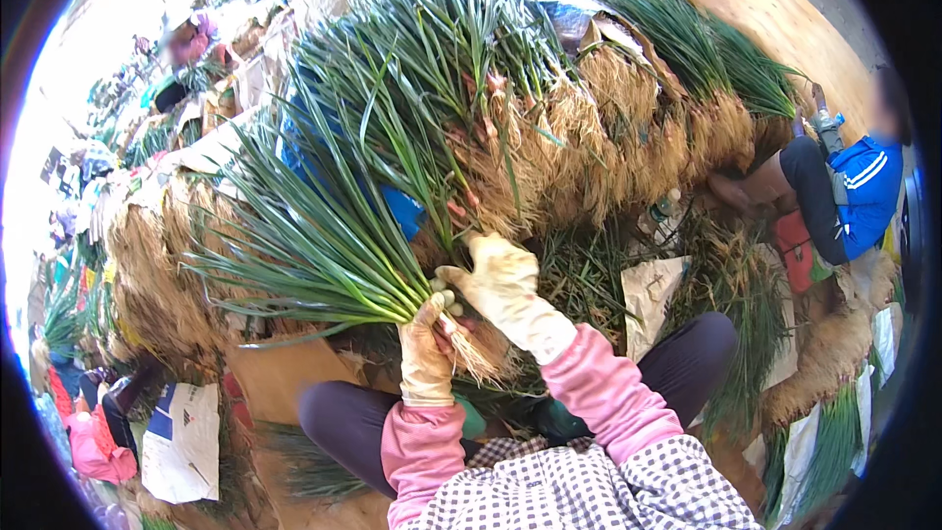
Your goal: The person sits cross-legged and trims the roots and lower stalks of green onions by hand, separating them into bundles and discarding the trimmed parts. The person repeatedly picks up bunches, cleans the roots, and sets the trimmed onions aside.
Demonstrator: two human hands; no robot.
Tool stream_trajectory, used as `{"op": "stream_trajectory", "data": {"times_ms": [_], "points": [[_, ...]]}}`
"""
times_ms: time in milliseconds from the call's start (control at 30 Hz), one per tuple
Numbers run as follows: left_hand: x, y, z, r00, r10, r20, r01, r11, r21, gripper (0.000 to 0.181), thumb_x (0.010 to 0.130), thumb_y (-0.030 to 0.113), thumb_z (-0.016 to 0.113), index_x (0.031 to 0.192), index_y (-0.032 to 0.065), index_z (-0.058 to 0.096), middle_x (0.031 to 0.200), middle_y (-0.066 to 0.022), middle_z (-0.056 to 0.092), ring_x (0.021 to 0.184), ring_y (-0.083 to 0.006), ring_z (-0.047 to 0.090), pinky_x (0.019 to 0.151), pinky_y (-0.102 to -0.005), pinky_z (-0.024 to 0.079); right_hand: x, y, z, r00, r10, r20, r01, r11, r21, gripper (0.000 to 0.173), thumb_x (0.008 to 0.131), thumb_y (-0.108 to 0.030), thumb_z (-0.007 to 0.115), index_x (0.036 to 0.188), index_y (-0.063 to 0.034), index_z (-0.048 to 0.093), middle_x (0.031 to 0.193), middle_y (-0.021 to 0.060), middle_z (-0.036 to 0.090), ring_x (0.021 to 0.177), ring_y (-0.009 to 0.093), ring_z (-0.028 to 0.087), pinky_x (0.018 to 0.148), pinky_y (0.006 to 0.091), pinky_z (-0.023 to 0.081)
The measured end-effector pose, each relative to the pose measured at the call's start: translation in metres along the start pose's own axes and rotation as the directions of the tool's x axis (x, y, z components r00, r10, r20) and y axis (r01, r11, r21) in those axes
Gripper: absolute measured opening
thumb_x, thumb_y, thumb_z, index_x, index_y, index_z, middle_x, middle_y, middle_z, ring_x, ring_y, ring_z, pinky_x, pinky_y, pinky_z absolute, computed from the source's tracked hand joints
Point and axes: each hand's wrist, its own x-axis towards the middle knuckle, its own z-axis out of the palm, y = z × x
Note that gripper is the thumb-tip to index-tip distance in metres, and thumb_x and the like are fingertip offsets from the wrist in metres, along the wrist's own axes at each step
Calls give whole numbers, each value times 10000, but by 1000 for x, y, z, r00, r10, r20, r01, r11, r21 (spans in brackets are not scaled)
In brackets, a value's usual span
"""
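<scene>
My left hand [428, 350], in a pale, stained glove, is closed round the lower stalks of a fanned bunch of green onions [331, 258]. Their leaves spread up and left, and the pinkish bulbs and tan roots stick out at its lower right. Just right of it, my gloved right hand [504, 276] reaches up toward the big pile of green onions [434, 51], its fingertips near loose stalks; whether it grips any cannot be told. Several small pale round things lie between the two hands. Tan roots [544, 169] of the pile hang toward me.
Leaf trimmings [589, 272] and a brown paper piece [651, 302] lie past my knees. A cardboard sheet [294, 375] is at the left, near a white printed sack [184, 442]. A person in a blue jacket [868, 191] sits at the right; another in pink [99, 445] is lower left.
</scene>
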Motion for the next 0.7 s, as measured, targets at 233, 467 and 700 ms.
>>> {"op": "stream_trajectory", "data": {"times_ms": [233, 467, 700], "points": [[-6, 9, 0, 998, -11, 68, 11, 1000, 0, 302, 861, 123, 677, 1127, 0, 605, 839, -71, 657, 656, -175, 652, 546, -337, 611, -5, 30, 3, 993, -16, -116, 80, 821, 566, 186, 902, -180, 665, 995, -21, 692, 844, 99, 670, 746, 222, 635, 677, 328, 493], [-9, -3, 3, 997, 13, 81, -17, 998, 57, 349, 833, 113, 697, 1144, -8, 595, 917, -101, 662, 758, -193, 665, 586, -344, 613, -15, 44, -12, 956, 240, 171, -252, 364, 897, 185, 928, -158, 662, 1027, -4, 637, 754, 2, 629, 653, 70, 552, 567, 237, 465], [-5, -12, 6, 989, 110, 96, -132, 953, 272, 144, 829, 60, 692, 946, 21, 618, 661, -27, 601, 430, -83, 496, 355, -194, 342, -28, 11, 23, 998, 59, -36, -18, 729, 685, 133, 847, -130, 713, 855, -1, 679, 784, 75, 628, 732, 192, 611, 662, 330, 478]]}}
